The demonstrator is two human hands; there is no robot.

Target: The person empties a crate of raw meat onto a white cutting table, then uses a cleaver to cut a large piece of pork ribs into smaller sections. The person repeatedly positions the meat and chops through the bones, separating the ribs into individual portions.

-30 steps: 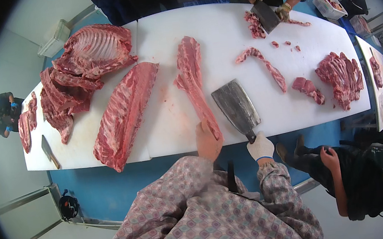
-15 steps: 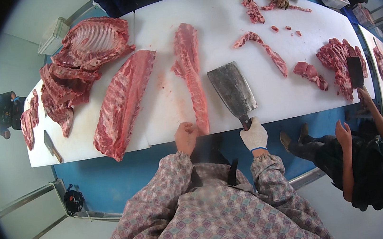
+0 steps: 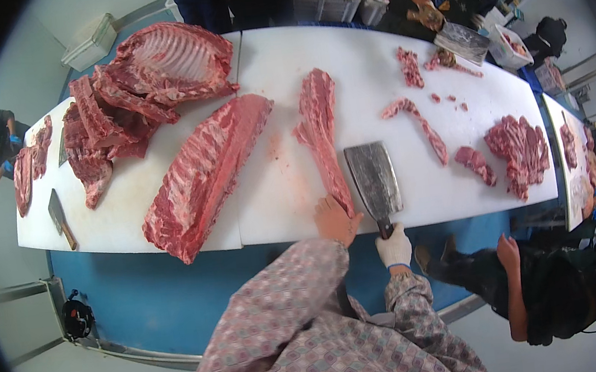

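Observation:
My bare left hand (image 3: 337,220) lies with its fingers spread on the near end of a long, narrow strip of pork (image 3: 320,127). My right hand (image 3: 395,248), in a white glove, grips the handle of a broad cleaver (image 3: 374,179). The cleaver's dark blade points away from me, over the white tabletop just right of the strip. A large slab of meat (image 3: 209,173) rests at an angle to the left of the strip. Behind that slab, a rib section (image 3: 174,58) and other big cuts (image 3: 96,166) are heaped together.
A knife (image 3: 60,219) lies at the table's left. Toward the right are a thin meat strip (image 3: 419,126), small scraps, a chunk (image 3: 475,166) and a meat pile (image 3: 518,151). Across the table, a person holds another cleaver (image 3: 462,42). Another person (image 3: 548,282) stands at my right.
My left hand has opened from a curled fist and moved onto the strip's near end. The view has shifted. The cleaver seen over the right-hand meat pile no longer shows there.

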